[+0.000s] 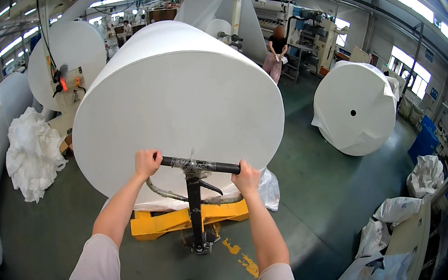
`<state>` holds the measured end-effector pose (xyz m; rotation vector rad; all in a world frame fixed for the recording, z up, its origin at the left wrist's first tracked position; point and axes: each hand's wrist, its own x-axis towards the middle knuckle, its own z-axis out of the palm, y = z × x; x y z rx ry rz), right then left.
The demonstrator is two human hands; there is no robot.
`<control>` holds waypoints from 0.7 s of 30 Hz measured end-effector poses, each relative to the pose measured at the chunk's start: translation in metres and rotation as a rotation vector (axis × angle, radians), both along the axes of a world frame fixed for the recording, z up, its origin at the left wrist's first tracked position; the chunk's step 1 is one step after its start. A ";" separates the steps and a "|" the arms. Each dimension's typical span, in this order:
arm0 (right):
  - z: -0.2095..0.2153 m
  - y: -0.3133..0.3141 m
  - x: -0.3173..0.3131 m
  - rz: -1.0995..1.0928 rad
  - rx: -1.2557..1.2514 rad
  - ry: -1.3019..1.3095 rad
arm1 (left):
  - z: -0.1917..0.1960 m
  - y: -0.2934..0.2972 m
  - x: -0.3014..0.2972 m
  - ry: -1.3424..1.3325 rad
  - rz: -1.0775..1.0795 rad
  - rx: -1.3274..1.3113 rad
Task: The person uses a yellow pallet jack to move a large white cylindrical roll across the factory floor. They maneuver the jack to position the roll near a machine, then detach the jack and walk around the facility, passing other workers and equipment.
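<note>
A heap of crumpled white wrapping [32, 153] lies on the green floor at the left. The left hand [147, 162] curls its fingers tight around the black pallet jack handle [200, 165]; the right hand [246, 177] grips its other end. Just beyond, a huge white paper roll [180, 109] rests on the yellow pallet jack [186, 219]. Another paper roll [353, 108] stands well apart, right.

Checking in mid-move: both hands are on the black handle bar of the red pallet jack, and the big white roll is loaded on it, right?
Not quite. The pallet jack is yellow, not red, as the head view shows. The rest holds: the left hand and right hand both grip the black handle bar, and the big white roll sits loaded on the jack.
</note>
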<state>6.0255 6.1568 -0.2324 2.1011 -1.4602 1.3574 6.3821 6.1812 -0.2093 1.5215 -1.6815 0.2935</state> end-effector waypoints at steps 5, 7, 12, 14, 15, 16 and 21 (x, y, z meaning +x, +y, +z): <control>0.003 -0.044 0.005 0.004 0.007 0.026 | -0.002 -0.031 0.004 0.018 0.001 0.003; 0.002 -0.063 -0.002 -0.005 0.014 0.046 | 0.000 -0.046 0.001 0.033 -0.014 0.036; -0.006 -0.104 0.010 -0.030 0.027 0.019 | 0.000 -0.079 0.010 0.068 -0.038 0.074; -0.005 -0.125 0.008 -0.033 0.024 0.032 | 0.007 -0.096 0.009 0.073 -0.043 0.118; -0.006 -0.135 0.008 -0.036 0.020 0.037 | 0.009 -0.103 0.010 0.075 -0.046 0.140; -0.008 -0.141 0.010 -0.026 0.022 0.041 | 0.010 -0.107 0.012 0.076 -0.050 0.166; -0.007 -0.179 0.013 0.039 0.017 0.065 | 0.009 -0.134 0.016 0.089 -0.028 0.165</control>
